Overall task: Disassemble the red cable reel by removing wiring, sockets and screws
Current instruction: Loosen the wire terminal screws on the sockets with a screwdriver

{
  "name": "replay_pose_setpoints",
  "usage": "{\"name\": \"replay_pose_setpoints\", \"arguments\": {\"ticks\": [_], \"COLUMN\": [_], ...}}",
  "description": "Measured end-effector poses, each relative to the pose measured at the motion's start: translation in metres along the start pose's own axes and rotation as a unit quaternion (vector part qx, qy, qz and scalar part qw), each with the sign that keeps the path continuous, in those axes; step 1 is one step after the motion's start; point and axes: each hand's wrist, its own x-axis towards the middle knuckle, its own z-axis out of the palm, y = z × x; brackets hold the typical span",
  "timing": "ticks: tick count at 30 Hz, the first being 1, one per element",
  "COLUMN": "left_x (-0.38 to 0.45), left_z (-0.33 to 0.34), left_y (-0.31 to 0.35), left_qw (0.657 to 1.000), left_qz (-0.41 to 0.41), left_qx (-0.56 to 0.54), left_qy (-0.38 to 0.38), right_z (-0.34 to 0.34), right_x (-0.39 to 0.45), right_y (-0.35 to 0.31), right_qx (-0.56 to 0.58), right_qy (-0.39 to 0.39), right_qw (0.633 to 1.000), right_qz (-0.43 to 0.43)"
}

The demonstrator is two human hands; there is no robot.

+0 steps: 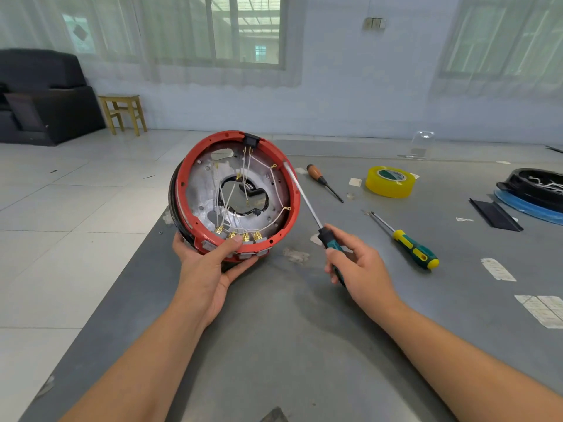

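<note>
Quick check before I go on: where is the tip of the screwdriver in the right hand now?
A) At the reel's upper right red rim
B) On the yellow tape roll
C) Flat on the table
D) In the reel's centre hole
A: the right hand holds the screwdriver, whose shaft slants up to the upper right rim of the red cable reel held by the left hand.

Daylight through curtained windows [243, 32] falls on a pale wall, tiled floor [61, 193], black sofa [39, 95] and wooden stool [123, 112].
</note>
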Motion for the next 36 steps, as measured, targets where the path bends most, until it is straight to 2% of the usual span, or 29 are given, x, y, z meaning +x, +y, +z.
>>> {"name": "replay_pose_setpoints", "arguments": {"ticks": [6, 12, 36], "left_x": [0.004, 0.004, -0.003], "left_z": [-0.007, -0.013, -0.014], "left_y": [0.003, 0.007, 0.013], "left_qw": [1.000, 1.000, 0.990], "left_qz": [0.015, 0.030, 0.111], "left_qx": [-0.001, 0.006, 0.080], "left_qy": [-0.003, -0.003, -0.033], "right_z": [-0.032, -0.047, -0.055], "right_x": [-0.011, -0.013, -0.012], "right_y": [0.008, 0.008, 0.005], "right_qx": [-0.201, -0.293, -0.336], "right_qy": [-0.036, -0.038, -0.062], "right_qw": [0.974, 0.939, 0.904], "right_qz": [-0.101, -0.177, -0.256]}}
